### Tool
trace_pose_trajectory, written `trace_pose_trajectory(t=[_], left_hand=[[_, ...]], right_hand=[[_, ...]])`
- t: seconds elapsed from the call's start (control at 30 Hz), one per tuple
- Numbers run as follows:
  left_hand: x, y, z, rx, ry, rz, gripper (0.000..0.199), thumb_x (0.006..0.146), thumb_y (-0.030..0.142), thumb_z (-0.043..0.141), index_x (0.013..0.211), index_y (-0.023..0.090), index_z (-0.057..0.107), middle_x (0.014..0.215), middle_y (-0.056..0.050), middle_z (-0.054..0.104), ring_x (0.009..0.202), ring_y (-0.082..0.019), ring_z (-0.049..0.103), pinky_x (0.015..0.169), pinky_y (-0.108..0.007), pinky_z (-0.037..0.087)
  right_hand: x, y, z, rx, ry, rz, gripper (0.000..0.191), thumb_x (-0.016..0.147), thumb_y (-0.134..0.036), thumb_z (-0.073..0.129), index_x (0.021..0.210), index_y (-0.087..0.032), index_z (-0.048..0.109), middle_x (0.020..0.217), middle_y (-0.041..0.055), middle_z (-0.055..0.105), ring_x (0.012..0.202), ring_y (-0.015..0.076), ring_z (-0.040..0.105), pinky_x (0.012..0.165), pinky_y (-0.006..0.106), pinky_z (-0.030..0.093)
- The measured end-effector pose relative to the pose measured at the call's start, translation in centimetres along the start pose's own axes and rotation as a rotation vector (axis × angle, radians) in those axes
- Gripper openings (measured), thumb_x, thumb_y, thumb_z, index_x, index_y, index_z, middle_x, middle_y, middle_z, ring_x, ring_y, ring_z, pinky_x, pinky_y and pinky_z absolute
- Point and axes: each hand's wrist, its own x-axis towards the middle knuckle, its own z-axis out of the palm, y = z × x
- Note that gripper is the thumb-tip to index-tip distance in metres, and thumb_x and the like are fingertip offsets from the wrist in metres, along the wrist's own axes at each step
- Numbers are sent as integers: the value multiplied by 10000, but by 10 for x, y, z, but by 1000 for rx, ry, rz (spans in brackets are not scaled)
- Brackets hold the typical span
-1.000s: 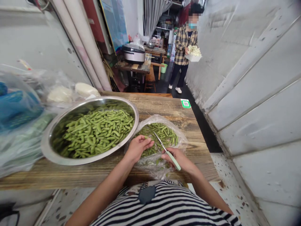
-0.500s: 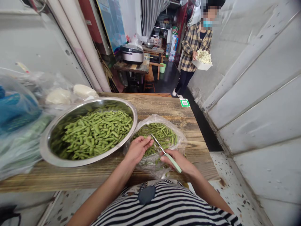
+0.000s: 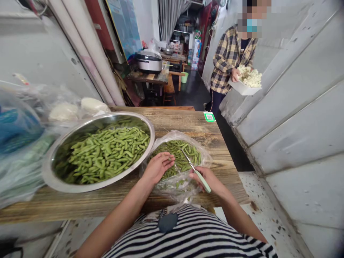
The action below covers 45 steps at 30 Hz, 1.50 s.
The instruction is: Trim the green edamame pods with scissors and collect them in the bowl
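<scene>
You are drawing your right hand (image 3: 207, 177) back and rightward, pinching the green-handled knife (image 3: 188, 161) between thumb and fingers, while your left hand (image 3: 158, 167) is resting half-open on the edamame pods (image 3: 177, 156) inside the plastic bag (image 3: 204, 156), just beside the steel bowl (image 3: 153, 136).

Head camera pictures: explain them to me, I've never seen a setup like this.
There is no machine here: one camera worn on a person's head looks down at their own bare hands. On a wooden table sit a steel bowl full of green pods and a plastic bag holding more pods. The left hand is over the pods in the bag; the right hand holds a green-handled blade. Farther off, another person carries a white tray.
</scene>
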Motion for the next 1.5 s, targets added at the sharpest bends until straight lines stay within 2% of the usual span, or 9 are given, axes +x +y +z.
trace_pose_trajectory(t=[0.07,0.13,0.27,0.43,0.53,0.73,0.93,1.23,1.5], left_hand=[[4,-2,3,190,-8,12,134,690,108,589,818,148,594,716,-21,643,636,-124,611,652,-276,501],[8,-6,6,580,-31,131,136,700,144,580,827,156,628,624,14,576,561,-121,548,609,-271,463],[14,-16,10,1445,-201,448,165,709,150,599,836,173,701,717,-42,605,732,-196,578,728,-315,433],[16,-17,17,1809,-295,460,140,748,129,560,790,156,691,901,-118,635,846,-237,594,741,-319,417],[19,-16,17,1685,-250,463,117,733,135,581,800,163,672,875,-96,651,824,-223,593,737,-309,412],[24,-16,-1,987,-16,411,187,700,298,656,820,157,683,772,-35,680,714,-171,586,712,-280,421],[11,-15,-11,636,96,334,376,607,458,723,810,142,698,614,-4,631,528,-115,482,530,-237,348],[1,-14,-14,625,171,366,338,585,450,739,744,154,705,587,7,610,527,-104,451,527,-233,330],[-4,-16,-12,670,180,381,297,618,419,714,756,155,709,581,11,604,495,-88,401,494,-222,309]], right_hand=[[-1,3,-6,5,9,-3,389,741,-536,639,838,-173,535,421,-105,383,306,59,349,285,156,322],[-3,6,-10,9,16,-5,380,751,-533,629,831,-175,531,417,-102,384,306,61,356,283,154,316],[-6,9,-11,0,37,6,374,759,-530,622,837,-175,538,421,-98,392,310,61,359,285,150,311],[-7,8,-12,-11,43,-5,386,748,-540,633,824,-174,537,421,-98,387,311,62,359,285,151,318],[-7,8,-12,-47,43,-12,386,757,-541,624,838,-172,547,428,-95,389,316,63,362,294,153,319],[-7,4,-9,-150,-12,-51,409,785,-544,596,920,-159,567,482,-75,425,366,77,406,352,170,325],[-4,-10,0,-369,-50,-128,408,802,-514,595,936,-130,616,660,-15,529,502,84,439,464,190,347],[4,-15,10,-435,-91,-190,405,824,-517,573,891,-121,623,537,-43,448,514,100,408,498,203,319],[3,-12,17,-330,-133,-117,373,819,-507,584,858,-137,596,501,-62,437,448,78,381,448,191,292]])
